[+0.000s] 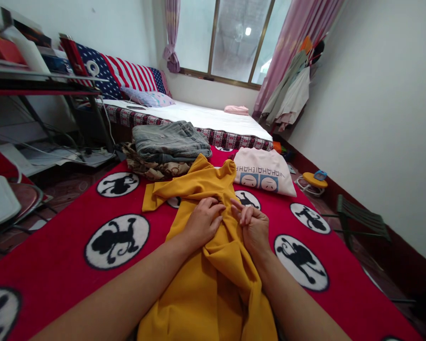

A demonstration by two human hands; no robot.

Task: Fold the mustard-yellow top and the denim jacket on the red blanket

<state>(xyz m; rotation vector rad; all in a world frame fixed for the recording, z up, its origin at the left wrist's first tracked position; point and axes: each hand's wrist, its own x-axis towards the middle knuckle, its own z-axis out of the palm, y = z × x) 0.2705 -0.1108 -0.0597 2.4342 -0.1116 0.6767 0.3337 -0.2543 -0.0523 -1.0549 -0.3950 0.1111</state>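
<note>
1 head-worn camera looks forward and down, close above the near yellow garment (202, 279), facing the far window (234, 47).

Red blkt (64, 241) w/ yel. garment (195, 286), camo cloth (156, 169), pink top (261, 162)

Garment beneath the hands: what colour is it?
The garment is mustard yellow, seen best in the head view.
</note>
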